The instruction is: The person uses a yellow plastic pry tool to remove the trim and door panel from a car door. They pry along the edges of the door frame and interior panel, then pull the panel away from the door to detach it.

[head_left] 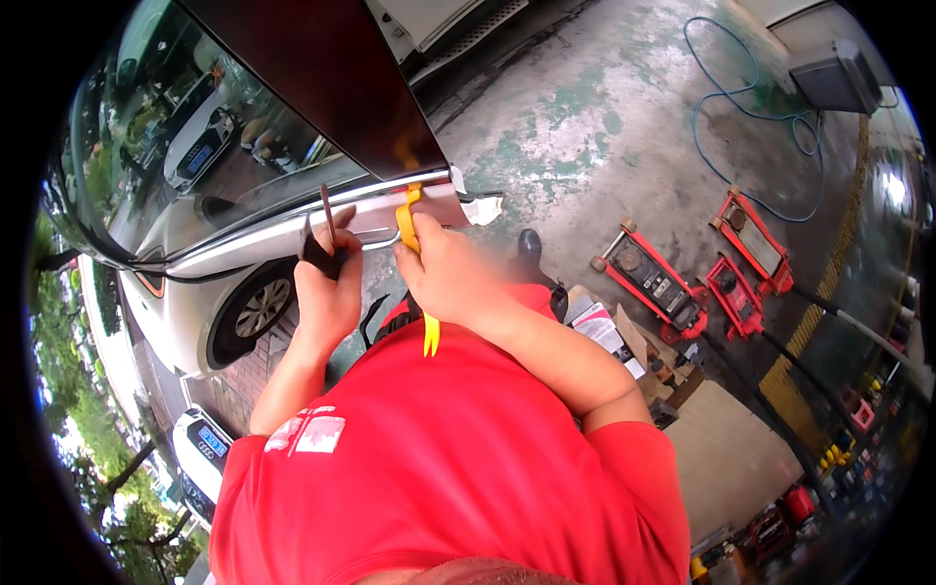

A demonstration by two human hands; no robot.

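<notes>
The white car's door (pixel 292 219) is in front of me, with a bright trim strip (pixel 392 181) along the base of its window. My right hand (pixel 450 275) grips a yellow pry tool (pixel 408 222), its upper end against the door's edge by the trim. The tool's forked end (pixel 431 337) points back toward my shirt. Close by on the left, my left hand (pixel 328 297) is closed around a dark flat piece (pixel 319 256). A thin brownish strip (pixel 329 208) sticks up from the same hand; whether the two are one thing I cannot tell.
Several red floor jacks (pixel 655 278) stand at the right, their long handles running toward the lower right. A blue hose (pixel 698 117) loops over the floor beyond them. An open cardboard box (pixel 632 336) is beside my right elbow. Another white car (pixel 203 450) is at the lower left.
</notes>
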